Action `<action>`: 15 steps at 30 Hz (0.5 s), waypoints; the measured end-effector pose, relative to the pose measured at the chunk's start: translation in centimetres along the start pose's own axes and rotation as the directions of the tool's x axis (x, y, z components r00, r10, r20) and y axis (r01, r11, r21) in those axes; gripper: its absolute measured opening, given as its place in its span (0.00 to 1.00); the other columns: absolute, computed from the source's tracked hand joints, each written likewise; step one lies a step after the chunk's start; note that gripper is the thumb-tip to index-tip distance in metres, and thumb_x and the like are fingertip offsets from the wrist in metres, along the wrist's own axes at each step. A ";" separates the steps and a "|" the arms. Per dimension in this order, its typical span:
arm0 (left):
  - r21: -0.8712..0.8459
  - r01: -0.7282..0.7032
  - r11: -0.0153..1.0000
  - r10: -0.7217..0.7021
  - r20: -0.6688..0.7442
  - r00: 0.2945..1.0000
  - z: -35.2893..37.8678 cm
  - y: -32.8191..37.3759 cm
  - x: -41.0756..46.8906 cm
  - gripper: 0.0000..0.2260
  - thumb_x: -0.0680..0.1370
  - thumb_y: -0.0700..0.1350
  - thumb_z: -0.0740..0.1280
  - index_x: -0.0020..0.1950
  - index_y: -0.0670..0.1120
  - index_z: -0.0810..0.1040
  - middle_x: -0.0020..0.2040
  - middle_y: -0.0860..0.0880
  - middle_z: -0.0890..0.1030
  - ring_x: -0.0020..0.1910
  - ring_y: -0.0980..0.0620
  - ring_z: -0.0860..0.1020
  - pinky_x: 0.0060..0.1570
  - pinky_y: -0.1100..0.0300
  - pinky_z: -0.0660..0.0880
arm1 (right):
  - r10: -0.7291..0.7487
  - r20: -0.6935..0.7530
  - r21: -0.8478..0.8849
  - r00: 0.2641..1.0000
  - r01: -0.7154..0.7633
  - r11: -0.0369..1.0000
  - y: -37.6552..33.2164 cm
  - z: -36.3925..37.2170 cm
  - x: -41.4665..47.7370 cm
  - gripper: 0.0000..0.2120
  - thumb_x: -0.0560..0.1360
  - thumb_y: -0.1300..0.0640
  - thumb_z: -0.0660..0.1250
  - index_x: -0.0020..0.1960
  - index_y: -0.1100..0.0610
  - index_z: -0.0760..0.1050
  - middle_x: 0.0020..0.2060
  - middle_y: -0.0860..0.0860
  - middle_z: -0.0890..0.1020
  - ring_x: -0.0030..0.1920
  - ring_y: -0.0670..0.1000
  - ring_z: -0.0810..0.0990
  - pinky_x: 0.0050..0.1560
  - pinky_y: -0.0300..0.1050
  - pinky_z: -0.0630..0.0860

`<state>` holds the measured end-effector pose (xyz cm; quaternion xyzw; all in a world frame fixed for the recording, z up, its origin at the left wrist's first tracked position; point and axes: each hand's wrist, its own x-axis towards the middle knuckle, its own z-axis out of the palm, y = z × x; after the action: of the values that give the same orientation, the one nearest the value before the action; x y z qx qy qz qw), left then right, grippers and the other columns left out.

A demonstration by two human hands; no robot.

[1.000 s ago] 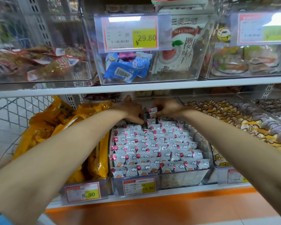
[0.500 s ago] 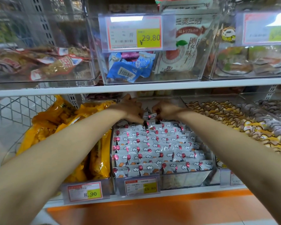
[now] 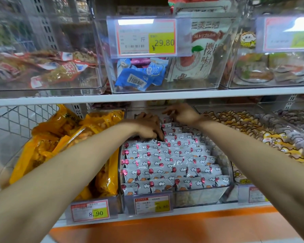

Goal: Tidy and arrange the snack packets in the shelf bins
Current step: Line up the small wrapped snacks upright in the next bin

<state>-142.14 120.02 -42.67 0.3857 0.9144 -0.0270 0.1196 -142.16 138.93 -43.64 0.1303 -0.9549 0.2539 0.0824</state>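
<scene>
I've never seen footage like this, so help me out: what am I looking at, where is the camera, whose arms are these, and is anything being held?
There is no machine: these are a person's two bare arms, filmed by one wide-angle camera worn on their head, looking forward and down at shop shelving. The left hand dips its curled fingers into the back rows of the white balloon-print packets, which stand in neat rows in a clear bin. Whether it pinches one is hidden. The right hand hovers just behind, fingers loosely stretched, holding nothing that I can see. Yellow snack bags stand to the left; cartoon-print packets lie on the right. On the upper shelf, blue packets lie under a 29.80 price tag.
</scene>
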 end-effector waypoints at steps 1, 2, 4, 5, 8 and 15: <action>-0.003 -0.001 1.000 0.001 0.008 1.000 0.0 0.0 0.0 0.14 0.79 0.50 0.59 0.51 0.72 0.72 0.62 0.52 0.65 0.67 0.47 0.58 0.71 0.46 0.50 | -0.035 0.021 -0.028 0.999 0.035 0.999 -0.2 0.2 0.3 0.20 0.74 0.71 0.62 0.61 0.53 0.78 0.61 0.50 0.77 0.58 0.47 0.76 0.51 0.33 0.70; -0.002 0.000 1.000 0.000 0.013 1.000 0.0 0.0 0.0 0.15 0.79 0.50 0.58 0.50 0.73 0.71 0.63 0.52 0.65 0.67 0.47 0.58 0.71 0.45 0.50 | -0.063 0.051 -0.070 0.997 0.066 0.995 -0.4 0.3 0.5 0.23 0.73 0.73 0.62 0.62 0.53 0.77 0.65 0.50 0.75 0.63 0.49 0.74 0.54 0.34 0.68; 0.007 -0.001 1.000 0.001 0.015 1.000 0.1 -0.1 0.0 0.15 0.80 0.50 0.57 0.54 0.73 0.71 0.66 0.52 0.64 0.69 0.46 0.57 0.71 0.45 0.48 | -0.087 0.103 -0.177 0.991 0.104 0.979 -0.7 0.7 1.2 0.26 0.73 0.74 0.60 0.65 0.52 0.74 0.68 0.50 0.72 0.67 0.51 0.71 0.56 0.34 0.66; 0.014 -0.007 1.000 0.007 0.005 1.000 0.2 -0.2 0.0 0.15 0.80 0.50 0.57 0.56 0.72 0.72 0.67 0.51 0.63 0.69 0.46 0.56 0.72 0.46 0.48 | -0.098 0.127 -0.229 0.987 0.126 0.965 -0.7 1.0 1.5 0.26 0.74 0.73 0.59 0.65 0.52 0.74 0.67 0.50 0.73 0.66 0.52 0.72 0.54 0.35 0.66; 0.043 -0.016 0.999 0.016 -0.014 1.000 0.5 -0.7 0.2 0.15 0.80 0.51 0.56 0.59 0.71 0.71 0.73 0.52 0.57 0.73 0.44 0.51 0.72 0.43 0.45 | -0.141 0.194 -0.307 0.971 0.197 0.931 -0.6 1.6 2.1 0.17 0.76 0.68 0.60 0.59 0.53 0.77 0.57 0.52 0.79 0.56 0.53 0.77 0.48 0.39 0.68; 0.145 -0.006 0.989 0.003 0.022 1.000 0.4 -0.5 0.2 0.16 0.81 0.51 0.54 0.65 0.66 0.69 0.74 0.53 0.61 0.71 0.47 0.54 0.70 0.51 0.46 | -0.090 0.202 -0.305 0.975 0.150 0.940 -0.8 1.5 2.5 0.09 0.77 0.52 0.59 0.45 0.51 0.78 0.46 0.52 0.80 0.45 0.55 0.79 0.44 0.49 0.76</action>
<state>-142.55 119.75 -43.15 0.3951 0.9079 -0.0975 0.1010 -144.44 136.97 -44.04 0.1963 -0.9770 0.0777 0.0285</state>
